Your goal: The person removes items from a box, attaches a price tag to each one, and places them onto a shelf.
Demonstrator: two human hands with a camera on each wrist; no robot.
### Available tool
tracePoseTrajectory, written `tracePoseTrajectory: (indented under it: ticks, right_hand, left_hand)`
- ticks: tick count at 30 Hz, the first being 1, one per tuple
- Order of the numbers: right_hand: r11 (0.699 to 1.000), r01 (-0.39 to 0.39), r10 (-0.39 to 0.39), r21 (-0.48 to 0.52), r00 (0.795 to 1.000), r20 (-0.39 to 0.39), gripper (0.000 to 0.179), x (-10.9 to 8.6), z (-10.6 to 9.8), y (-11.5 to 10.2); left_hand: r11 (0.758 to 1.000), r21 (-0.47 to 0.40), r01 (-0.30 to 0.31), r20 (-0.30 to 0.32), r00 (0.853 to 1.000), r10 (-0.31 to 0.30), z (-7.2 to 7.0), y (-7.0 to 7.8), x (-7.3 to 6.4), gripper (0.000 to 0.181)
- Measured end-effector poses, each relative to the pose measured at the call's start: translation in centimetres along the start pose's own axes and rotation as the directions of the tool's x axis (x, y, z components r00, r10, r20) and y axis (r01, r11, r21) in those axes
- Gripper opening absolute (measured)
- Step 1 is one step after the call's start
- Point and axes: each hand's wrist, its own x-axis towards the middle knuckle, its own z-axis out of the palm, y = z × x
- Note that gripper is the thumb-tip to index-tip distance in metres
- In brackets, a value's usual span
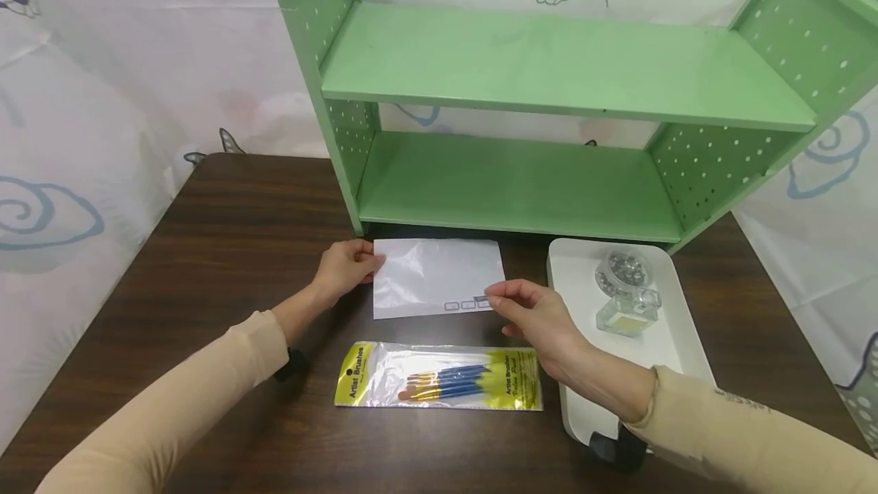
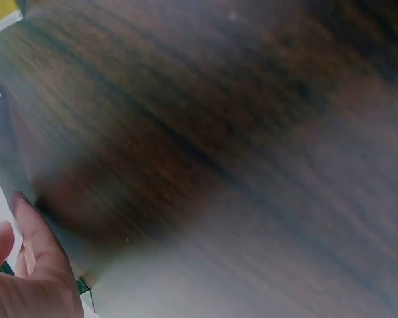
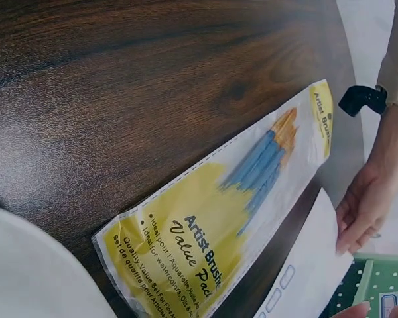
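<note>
Your left hand (image 1: 348, 268) pinches left edge of white printed sheet (image 1: 435, 273) | your right hand (image 1: 538, 317) pinches its lower-right edge | sheet spans between fingertips, likely gripped both sides to stay flat | Artist Brushes pack (image 1: 439, 376) nearer you than fingers, presumably kept within reach

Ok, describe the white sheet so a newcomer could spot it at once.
Find the green shelf. Just in front, the left hand and right hand hold the white sheet. Unlike the rimmed white tray beside it, it is thin and rectangular, with small printed boxes near one corner.
</note>
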Motion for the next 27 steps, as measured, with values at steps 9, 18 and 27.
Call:
tracePoseTrajectory:
  ticks: [9,18,27]
  right_hand:
    - [1.000,0.001,-0.002,0.027,1.000,0.016,0.017,0.0,-0.1,0.1]
    - [0.999,0.033,-0.034,0.034,0.999,0.031,0.019,-1.0,-0.3,0.2]
    - [0.997,0.076,-0.076,0.008,0.993,0.094,0.020,-1.8,-0.4,0.9]
  left_hand:
    - [0.969,0.223,-0.104,-0.057,0.991,0.120,-1.3,0.3,-1.2,0.030]
    - [0.976,-0.126,-0.178,0.163,0.967,0.198,2.1,5.1,-4.7,0.025]
    - [0.970,-0.206,-0.130,0.367,0.909,0.199,6.5,7.9,-6.3,0.021]
